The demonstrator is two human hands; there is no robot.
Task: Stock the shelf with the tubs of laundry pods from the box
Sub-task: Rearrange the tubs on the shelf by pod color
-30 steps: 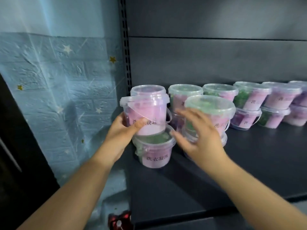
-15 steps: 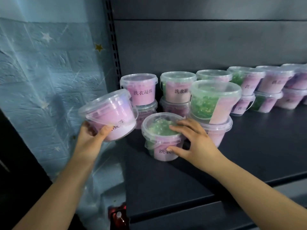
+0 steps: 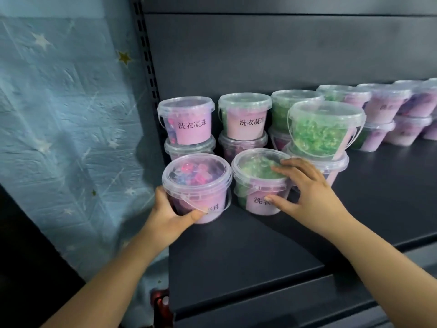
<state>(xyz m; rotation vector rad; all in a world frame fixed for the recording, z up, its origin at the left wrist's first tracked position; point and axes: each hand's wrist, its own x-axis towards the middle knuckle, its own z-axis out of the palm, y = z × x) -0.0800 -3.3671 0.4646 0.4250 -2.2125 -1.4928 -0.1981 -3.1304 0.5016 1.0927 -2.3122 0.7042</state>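
Note:
A clear tub of pink and blue pods (image 3: 196,183) stands at the left front of the dark shelf (image 3: 248,252). My left hand (image 3: 169,216) grips its lower left side, thumb across the pink label. Right beside it stands a tub of green pods (image 3: 259,178); my right hand (image 3: 305,188) holds it, fingers over the lid's right rim and thumb on the label. Behind them, tubs are stacked two high in a row (image 3: 243,119) along the back. The box is not in view.
A stacked pair with a green-pod tub on top (image 3: 324,129) stands just right of my right hand. The shelf upright (image 3: 147,67) and a blue starred wall (image 3: 59,114) lie to the left. Something red (image 3: 160,300) shows below the shelf edge.
My left hand has brought the pink tub down from the air at the left and set it upright on the shelf beside the green tub. My right hand stays on the green tub.

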